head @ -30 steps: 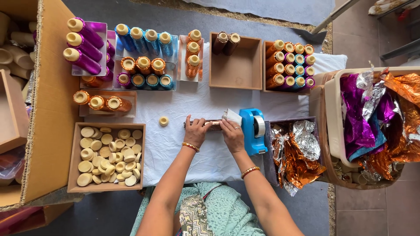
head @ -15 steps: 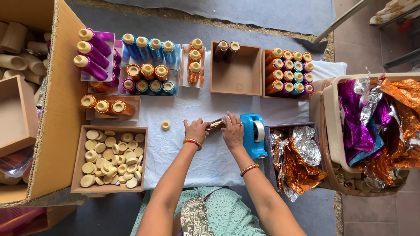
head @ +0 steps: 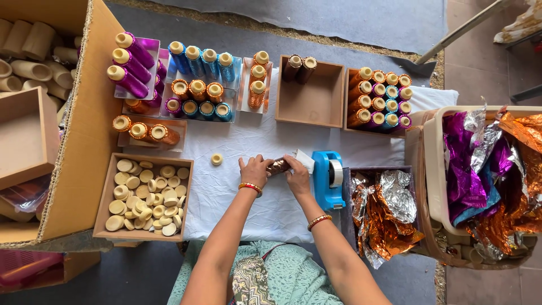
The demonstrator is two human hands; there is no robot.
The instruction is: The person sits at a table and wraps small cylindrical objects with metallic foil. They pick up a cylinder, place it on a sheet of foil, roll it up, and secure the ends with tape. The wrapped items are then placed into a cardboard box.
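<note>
My left hand and my right hand both grip a short tube wrapped in brown foil, held just above the white cloth. A white slip of paper sticks out beside my right hand. A blue tape dispenser stands right of my right hand. A single cream cap lies on the cloth left of my left hand.
A wooden tray of cream caps sits at front left. Foil-wrapped tubes in purple, blue and orange fill trays along the back. A wooden box holds two brown tubes. Crumpled foil fills a box and a tub at right. A large cardboard box stands left.
The hands have drawn closer together and turned the brown-foiled tube between them. The view has shifted slightly; the other things stay put.
</note>
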